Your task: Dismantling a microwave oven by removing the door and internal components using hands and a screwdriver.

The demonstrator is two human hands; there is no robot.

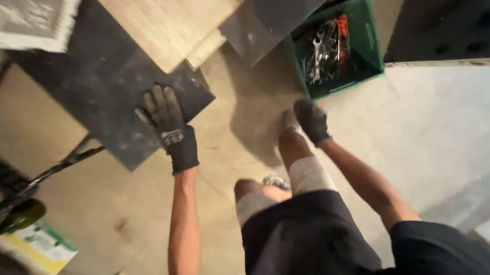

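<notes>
Dark grimy work glove on left hand point(167, 122) with pale wrist patch, matching glove on right hand point(312, 121), bare forearms, black shorts, black shirt
</notes>
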